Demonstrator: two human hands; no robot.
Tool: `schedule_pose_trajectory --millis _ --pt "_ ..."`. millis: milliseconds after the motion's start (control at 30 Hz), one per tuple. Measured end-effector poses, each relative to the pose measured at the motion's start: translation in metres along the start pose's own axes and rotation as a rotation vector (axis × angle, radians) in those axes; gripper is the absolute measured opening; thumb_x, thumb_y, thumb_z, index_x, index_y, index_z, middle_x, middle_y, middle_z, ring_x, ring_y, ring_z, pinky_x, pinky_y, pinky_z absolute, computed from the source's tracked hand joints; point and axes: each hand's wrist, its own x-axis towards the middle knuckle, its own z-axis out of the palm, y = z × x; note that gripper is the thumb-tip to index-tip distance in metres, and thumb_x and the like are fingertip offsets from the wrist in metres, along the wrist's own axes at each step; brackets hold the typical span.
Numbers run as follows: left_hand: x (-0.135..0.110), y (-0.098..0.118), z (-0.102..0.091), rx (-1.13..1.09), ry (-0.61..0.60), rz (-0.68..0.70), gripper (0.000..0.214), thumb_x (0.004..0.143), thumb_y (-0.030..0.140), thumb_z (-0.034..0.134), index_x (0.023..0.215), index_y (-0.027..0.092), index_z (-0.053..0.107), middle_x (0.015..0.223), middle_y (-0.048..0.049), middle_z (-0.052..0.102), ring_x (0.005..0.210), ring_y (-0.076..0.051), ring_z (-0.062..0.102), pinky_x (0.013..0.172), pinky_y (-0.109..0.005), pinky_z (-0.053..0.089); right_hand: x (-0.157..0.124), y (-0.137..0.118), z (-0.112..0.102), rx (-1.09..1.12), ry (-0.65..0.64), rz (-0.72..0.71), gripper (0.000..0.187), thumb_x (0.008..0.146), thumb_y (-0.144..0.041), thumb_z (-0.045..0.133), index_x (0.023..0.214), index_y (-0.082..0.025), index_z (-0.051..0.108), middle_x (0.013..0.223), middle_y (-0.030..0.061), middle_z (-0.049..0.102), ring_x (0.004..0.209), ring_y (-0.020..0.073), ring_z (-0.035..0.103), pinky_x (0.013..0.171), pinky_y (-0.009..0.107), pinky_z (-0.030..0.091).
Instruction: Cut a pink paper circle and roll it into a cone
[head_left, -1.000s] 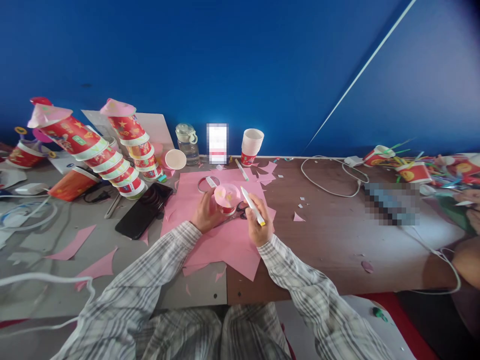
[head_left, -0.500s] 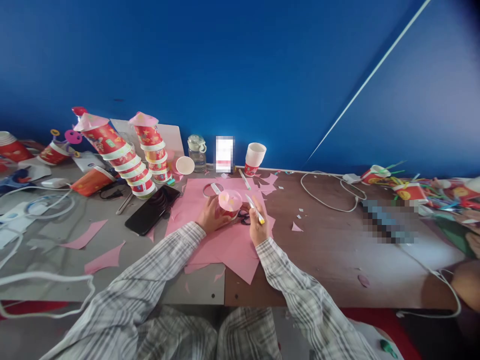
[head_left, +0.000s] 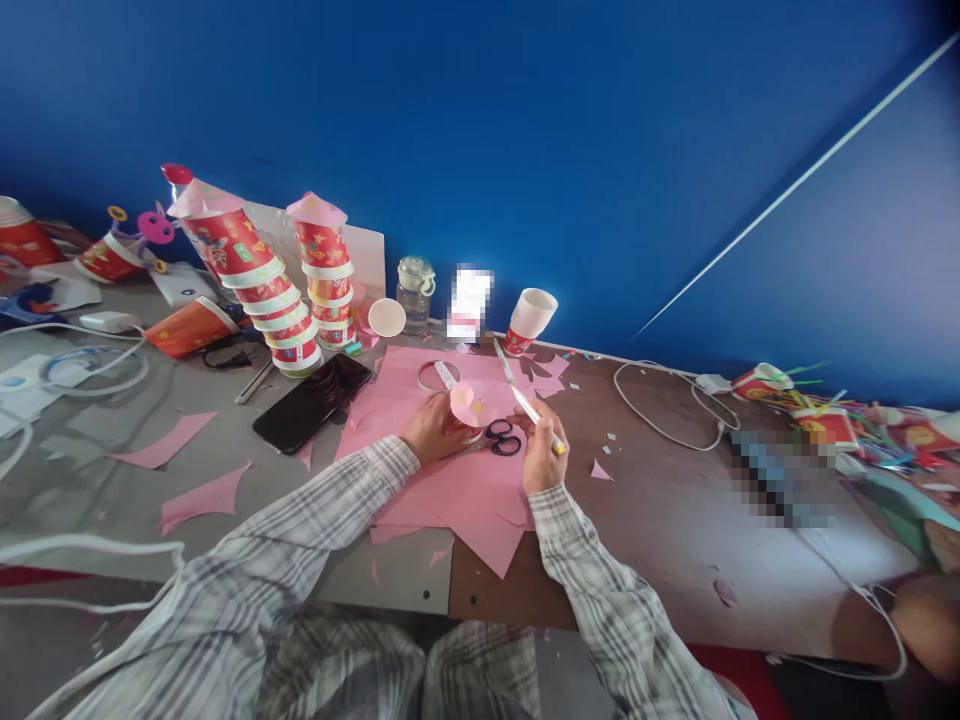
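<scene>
Over the pink paper sheets (head_left: pixel 480 490), my left hand (head_left: pixel 433 430) is closed around a small paper cup topped with a pink paper cone (head_left: pixel 474 403). The cone carries pale yellow marks, and most of the cup is hidden by my fingers. My right hand (head_left: pixel 545 450) grips a white marker (head_left: pixel 527 405) with a yellow end, its tip pointing up and left, apart from the cone. Between the hands lie dark-handled scissors (head_left: pixel 502 437). Behind them are a roll of tape (head_left: pixel 435 375) and another marker (head_left: pixel 504 360) on the pink paper.
Stacked cup towers (head_left: pixel 259 285) with pink cone tops stand back left, near a black phone (head_left: pixel 311 405). A glass bottle (head_left: pixel 415 295), a lit screen (head_left: pixel 469 300) and stacked cups (head_left: pixel 531 320) line the blue wall. Cables and a power strip (head_left: pixel 772 475) lie right, near another person's arm.
My right hand with the marker has moved right, away from the cone, uncovering the scissors. The cone has tilted slightly in my left hand. The camera view has shifted a little.
</scene>
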Motion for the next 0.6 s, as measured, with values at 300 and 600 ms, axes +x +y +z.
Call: schedule_pose_trajectory --millis 300,600 --pt "-0.003 -0.008 0.001 -0.026 -0.006 0.066 0.049 0.061 0.033 0.066 0.102 0.016 0.046 0.08 -0.0078 0.057 0.076 -0.024 0.054 0.068 -0.04 0.045 0.012 -0.048 0.028 -0.01 -0.167 -0.084 0.026 0.091 -0.05 0.082 0.104 -0.028 0.081 0.081 0.0018 0.081 0.072 0.027 0.079 0.068 0.043 0.068" --pt "-0.004 -0.006 0.001 -0.041 0.005 0.073 0.05 0.062 0.034 0.065 0.104 0.016 0.045 0.08 -0.007 0.057 0.073 -0.022 0.053 0.067 -0.037 0.045 0.017 -0.049 0.063 -0.078 -0.176 -0.133 0.05 0.105 -0.076 0.079 0.094 -0.028 0.07 0.065 -0.0025 0.065 0.054 0.0194 0.06 0.055 0.036 0.059"
